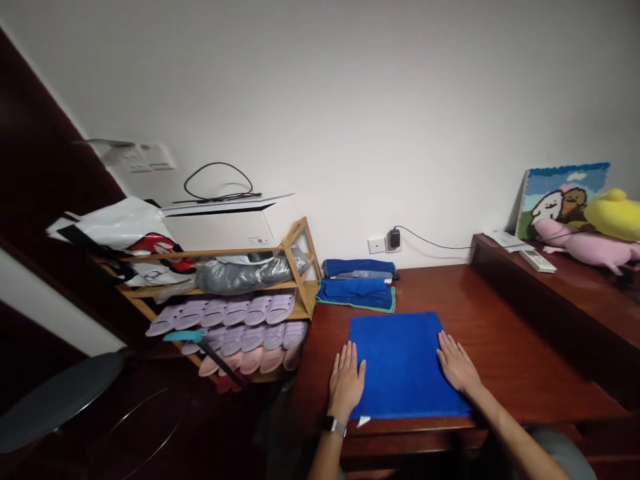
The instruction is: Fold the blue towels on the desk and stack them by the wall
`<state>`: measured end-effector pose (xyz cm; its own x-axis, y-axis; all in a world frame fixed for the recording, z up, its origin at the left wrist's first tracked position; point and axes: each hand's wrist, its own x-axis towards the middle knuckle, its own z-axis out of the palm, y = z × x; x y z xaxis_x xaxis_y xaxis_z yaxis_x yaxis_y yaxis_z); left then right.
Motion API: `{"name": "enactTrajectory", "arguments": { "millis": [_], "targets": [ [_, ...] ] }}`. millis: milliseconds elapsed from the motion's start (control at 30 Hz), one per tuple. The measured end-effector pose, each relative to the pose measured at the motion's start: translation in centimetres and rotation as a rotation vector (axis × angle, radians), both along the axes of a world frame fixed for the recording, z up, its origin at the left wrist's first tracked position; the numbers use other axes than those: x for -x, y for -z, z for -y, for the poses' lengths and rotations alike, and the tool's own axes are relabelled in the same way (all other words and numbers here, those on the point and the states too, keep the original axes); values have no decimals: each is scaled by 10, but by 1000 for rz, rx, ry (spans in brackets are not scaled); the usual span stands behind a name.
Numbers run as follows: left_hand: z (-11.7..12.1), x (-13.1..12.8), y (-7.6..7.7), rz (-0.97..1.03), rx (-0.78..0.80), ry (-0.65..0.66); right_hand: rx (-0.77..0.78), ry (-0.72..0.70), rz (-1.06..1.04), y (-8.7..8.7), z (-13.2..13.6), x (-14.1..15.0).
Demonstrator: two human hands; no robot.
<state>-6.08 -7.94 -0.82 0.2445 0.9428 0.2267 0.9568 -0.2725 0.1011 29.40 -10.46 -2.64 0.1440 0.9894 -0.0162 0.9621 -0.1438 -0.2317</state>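
Observation:
A blue towel lies spread flat on the dark red wooden desk, near its front edge. My left hand rests palm down on the towel's left edge, fingers stretched out. A watch sits on that wrist. My right hand lies flat on the towel's right edge, fingers also straight. Neither hand holds anything. A small white tag shows at the towel's front left corner.
Folded blue towels are stacked at the back left of the desk, below a wall socket with a plugged charger. A wooden shoe rack with several slippers stands left. A raised shelf at right bears plush toys, a picture and a remote.

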Motion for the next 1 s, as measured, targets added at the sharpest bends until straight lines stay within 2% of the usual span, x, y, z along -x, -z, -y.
{"name": "enactTrajectory", "arguments": {
  "millis": [167, 267, 333, 433, 533, 600, 633, 667, 733, 900, 1000],
  "targets": [
    [8, -1, -4, 40, -56, 3, -47, 20, -13, 3, 19, 4],
    [17, -20, -12, 88, -111, 34, -55, -2, -31, 8, 34, 7],
    [24, -49, -20, 117, -106, 120, -60, -14, -27, 9, 39, 8],
    [34, -111, -33, 167, -56, 308, -65, -21, -30, 8, 41, 7],
    [39, -170, -38, 194, 27, 444, -82, -37, -45, 11, 40, 4],
    [41, -190, -34, 165, 84, 475, -104, -50, -45, 14, 40, 2],
    [41, -192, -30, 146, 100, 475, -111, -54, -40, 16, 40, 2],
    [41, -187, -26, 131, 106, 468, -116, -54, -36, 17, 39, 2],
    [41, -162, -17, 116, 92, 424, -119, -40, -31, 19, 39, 2],
    [41, -48, 1, 50, -15, 115, -124, -22, -51, 20, 38, 3],
    [44, 1, 6, 5, -44, 25, -113, -22, -46, 17, 37, 3]
  ]
}}
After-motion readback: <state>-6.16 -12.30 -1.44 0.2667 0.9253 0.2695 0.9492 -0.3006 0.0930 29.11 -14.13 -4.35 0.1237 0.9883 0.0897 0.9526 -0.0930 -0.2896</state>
